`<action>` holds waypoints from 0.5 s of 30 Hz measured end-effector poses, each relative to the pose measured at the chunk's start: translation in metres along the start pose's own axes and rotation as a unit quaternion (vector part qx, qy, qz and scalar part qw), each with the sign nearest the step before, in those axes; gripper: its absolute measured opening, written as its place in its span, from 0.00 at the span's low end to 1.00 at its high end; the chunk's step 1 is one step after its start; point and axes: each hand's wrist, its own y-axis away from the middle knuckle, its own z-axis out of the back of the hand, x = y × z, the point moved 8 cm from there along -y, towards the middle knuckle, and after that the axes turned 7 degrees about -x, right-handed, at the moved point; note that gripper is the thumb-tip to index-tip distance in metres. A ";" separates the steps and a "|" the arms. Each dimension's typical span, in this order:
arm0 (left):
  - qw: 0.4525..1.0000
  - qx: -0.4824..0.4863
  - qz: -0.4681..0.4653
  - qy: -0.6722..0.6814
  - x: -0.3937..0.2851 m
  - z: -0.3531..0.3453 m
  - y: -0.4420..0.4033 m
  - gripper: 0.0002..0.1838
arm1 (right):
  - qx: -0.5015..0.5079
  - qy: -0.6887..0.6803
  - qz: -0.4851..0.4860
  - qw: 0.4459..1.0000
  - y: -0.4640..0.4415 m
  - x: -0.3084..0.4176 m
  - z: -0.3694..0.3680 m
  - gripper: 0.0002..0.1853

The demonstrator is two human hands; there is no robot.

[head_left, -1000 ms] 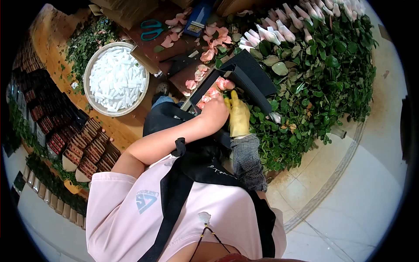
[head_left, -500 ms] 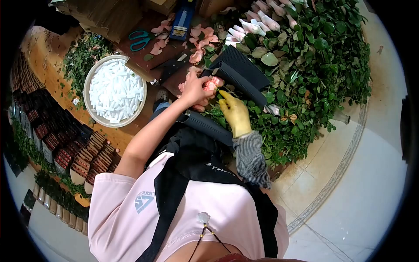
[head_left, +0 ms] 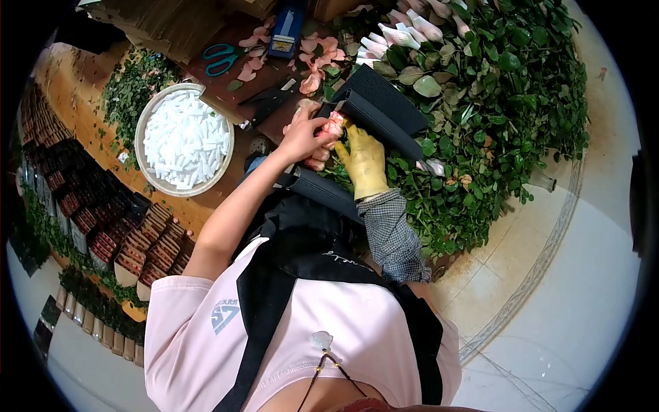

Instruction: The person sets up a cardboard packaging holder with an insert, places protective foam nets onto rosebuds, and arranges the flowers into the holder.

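My bare left hand (head_left: pixel 301 141) is closed with its fingertips on a pink rose bloom (head_left: pixel 334 123). More pink roses (head_left: pixel 317 159) sit just under that hand. My right hand, in a yellow glove (head_left: pixel 364 163), has its fingers bent against the rose just below its bloom; the stem between them is mostly hidden. Beyond the glove lies a dark ribbed pad (head_left: pixel 384 99), beside a padded black bar (head_left: pixel 381 123). Another padded black bar (head_left: pixel 322 196) runs in front, near my apron.
A round tub (head_left: pixel 141 161) of white tubes stands at left. Teal scissors (head_left: pixel 220 60), loose petals (head_left: pixel 319 62) and a blue tool (head_left: pixel 285 34) lie on the bench. Leafy stems (head_left: pixel 494 137) and netted pink roses (head_left: pixel 405 34) fill the right. Packed bundles (head_left: pixel 89 213) line the far left.
My gloved right hand has moved up and left, closing in on the rose at my left hand. My left hand stays at the bloom.
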 end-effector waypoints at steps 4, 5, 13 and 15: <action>0.990 -0.043 0.045 0.128 -0.004 0.048 0.003 0.16 | 0.012 -0.002 0.009 1.000 0.003 -0.005 -0.009 0.24; 0.995 0.043 0.058 0.064 -0.024 0.055 0.004 0.14 | 0.005 -0.019 0.013 1.000 0.003 -0.006 -0.007 0.24; 0.925 0.142 -0.021 -0.351 -0.103 -0.039 0.057 0.17 | -0.047 -0.097 0.028 0.994 0.005 -0.017 -0.011 0.22; 0.915 0.110 -0.023 -0.388 -0.106 -0.044 0.062 0.22 | -0.040 -0.088 0.030 0.995 0.005 -0.016 -0.012 0.23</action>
